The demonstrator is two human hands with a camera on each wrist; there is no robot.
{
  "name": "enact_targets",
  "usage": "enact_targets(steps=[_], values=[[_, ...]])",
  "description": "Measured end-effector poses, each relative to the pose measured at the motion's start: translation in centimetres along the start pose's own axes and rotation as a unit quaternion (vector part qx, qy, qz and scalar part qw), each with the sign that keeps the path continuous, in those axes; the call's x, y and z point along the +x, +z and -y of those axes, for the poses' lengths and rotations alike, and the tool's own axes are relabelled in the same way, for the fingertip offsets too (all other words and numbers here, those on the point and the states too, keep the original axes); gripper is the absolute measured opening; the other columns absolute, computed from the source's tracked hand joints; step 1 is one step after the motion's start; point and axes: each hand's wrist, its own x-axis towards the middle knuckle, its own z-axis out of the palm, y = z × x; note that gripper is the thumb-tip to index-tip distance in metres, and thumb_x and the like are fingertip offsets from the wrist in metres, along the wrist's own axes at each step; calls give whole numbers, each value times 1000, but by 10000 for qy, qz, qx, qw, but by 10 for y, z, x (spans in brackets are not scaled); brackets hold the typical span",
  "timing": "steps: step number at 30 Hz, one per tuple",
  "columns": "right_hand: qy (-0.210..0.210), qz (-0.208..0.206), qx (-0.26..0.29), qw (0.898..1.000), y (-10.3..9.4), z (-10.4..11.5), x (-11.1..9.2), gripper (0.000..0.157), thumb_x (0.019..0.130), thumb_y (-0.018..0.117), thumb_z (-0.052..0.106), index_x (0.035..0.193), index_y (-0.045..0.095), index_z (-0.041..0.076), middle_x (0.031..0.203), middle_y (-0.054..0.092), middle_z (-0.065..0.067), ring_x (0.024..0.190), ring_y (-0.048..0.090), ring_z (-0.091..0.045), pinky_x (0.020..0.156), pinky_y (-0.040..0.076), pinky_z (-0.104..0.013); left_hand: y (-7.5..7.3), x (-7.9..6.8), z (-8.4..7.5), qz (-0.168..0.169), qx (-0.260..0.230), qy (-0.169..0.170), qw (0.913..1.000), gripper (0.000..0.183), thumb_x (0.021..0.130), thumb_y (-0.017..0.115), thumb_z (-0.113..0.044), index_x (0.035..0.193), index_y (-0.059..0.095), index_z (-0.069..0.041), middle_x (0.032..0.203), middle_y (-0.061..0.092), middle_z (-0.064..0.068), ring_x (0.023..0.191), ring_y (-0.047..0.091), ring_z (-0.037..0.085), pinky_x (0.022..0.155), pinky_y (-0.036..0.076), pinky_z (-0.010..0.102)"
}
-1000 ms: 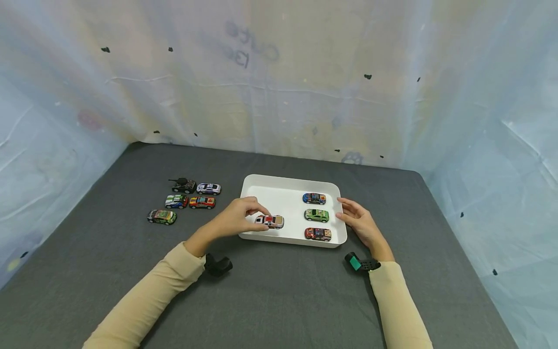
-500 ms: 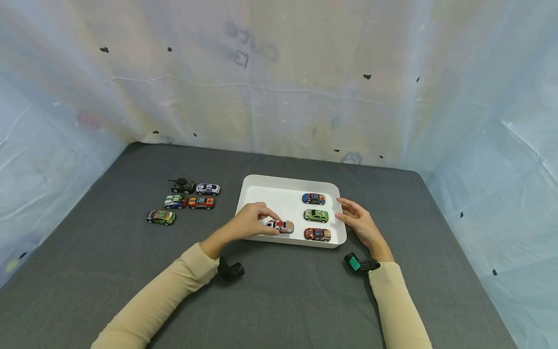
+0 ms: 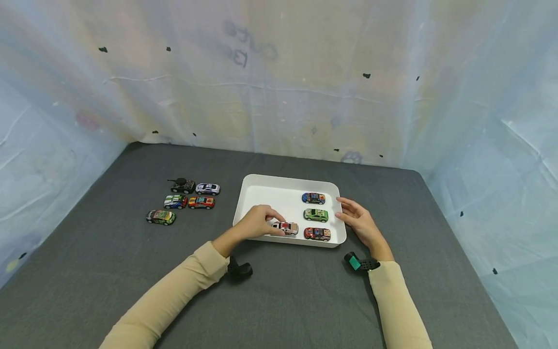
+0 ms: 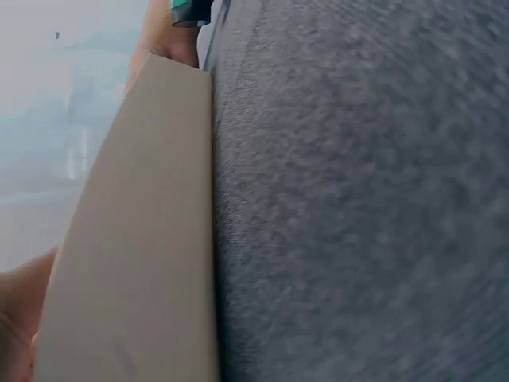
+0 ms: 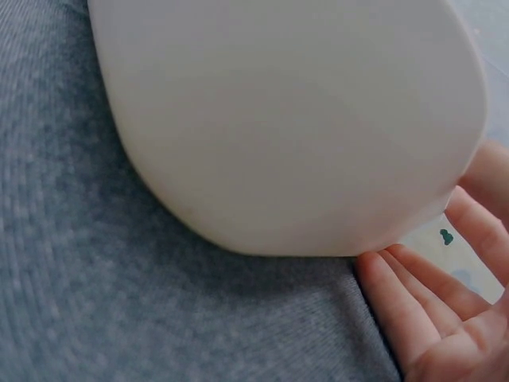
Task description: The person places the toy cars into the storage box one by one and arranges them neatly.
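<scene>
Shifted rightward, just below frame centre, with white-and-red car [image 3: 288, 228] pinched in left hand [image 3: 256, 222]; release gently, level, keeping tray [image 3: 274, 196] steadied in right hand [image 3: 365, 227].

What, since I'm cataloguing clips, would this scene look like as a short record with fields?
Left hand: pinches white-and-red car over white tray
Right hand: touches the tray's right end
In tray's right part, far to near: blue car, green car, red car
On cloth left of tray: black gun-barrelled vehicle, pale car, green-white-blue car, orange-red car, multicoloured car
Surface: dark grey cloth
Unclear: whether the pinched car touches the tray floor
</scene>
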Motion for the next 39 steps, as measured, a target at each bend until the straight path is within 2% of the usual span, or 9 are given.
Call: enact_targets(steps=[7,10,15,18,22,29,33,39], values=[[-49,16,-48,10000,1,0,0,61,92,65,11,145,38,-2,142,43,-24,104,58,8,83,50,-13,6,0,6,38,261,-70,9996,25,75,82,-19,96,78,-7,56,31,-7,59,29,9,58,24,19],[-32,-11,-33,10000,1,1,0,61,91,65,11,144,39,-1,140,45,-19,104,58,9,83,50,-13,7,0,7,25,195,-158,9997,25,74,82,-19,96,78,-7,54,29,-8,57,27,9,57,23,19],[-86,36,-43,9999,0,2,-1,60,93,63,10,145,37,-3,143,42,-24,104,57,10,84,49,-12,7,1,5,27,161,-285,9995,24,74,82,-17,95,78,-6,53,30,-9,56,28,7,55,22,19],[-111,32,-10,9999,-1,0,-1,61,92,65,11,145,38,-2,135,51,-13,103,58,10,84,50,-12,7,2,5,18,152,-375,9992,24,73,82,-16,95,78,-6,52,29,-9,55,27,7,54,22,19],[-103,3,33,9999,-1,-2,0,62,90,67,13,144,40,-1,120,56,11,103,59,10,83,51,-13,7,1,4,-8,197,-454,9988,24,73,83,-16,95,78,-6,53,28,-8,55,25,8,54,21,19],[-32,1,49,10000,0,0,0,62,91,66,10,145,38,-2,120,54,9,103,58,10,83,50,-12,6,0,1,57,229,-464,9986,25,73,82,-16,96,78,-6,53,28,-8,54,24,7,54,22,19],[-37,1,29,10000,0,0,0,61,91,65,10,145,38,-2,124,54,4,103,58,9,84,50,-13,4,1,0,99,250,-485,9985,27,73,83,-17,98,78,-6,54,30,-8,54,25,8,54,22,19],[-86,13,24,10000,0,-1,0,61,91,65,10,144,38,-4,127,54,2,104,59,8,83,50,-12,-3,0,-2,151,-73,-529,9985,31,74,83,-22,101,77,-7,56,30,-6,57,26,10,55,23,21]])
